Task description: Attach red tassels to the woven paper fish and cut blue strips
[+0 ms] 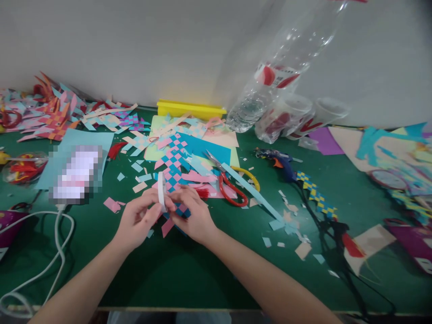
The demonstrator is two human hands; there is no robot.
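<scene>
Over the green table (189, 283), just above woven pink-and-blue paper (175, 157), the left hand (137, 220) pinches a white ring (161, 191) while the right hand (195, 216) curls at its lower edge — whether gripping, one cannot tell — likely picking at it, which calls for a steady hold.

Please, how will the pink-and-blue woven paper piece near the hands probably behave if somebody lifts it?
The woven paper piece is probably light and somewhat bendable, since it looks made of thin interlaced strips. Its pointed side flaps stick out, so they may crease or catch on the loose paper scraps lying nearby.
</scene>
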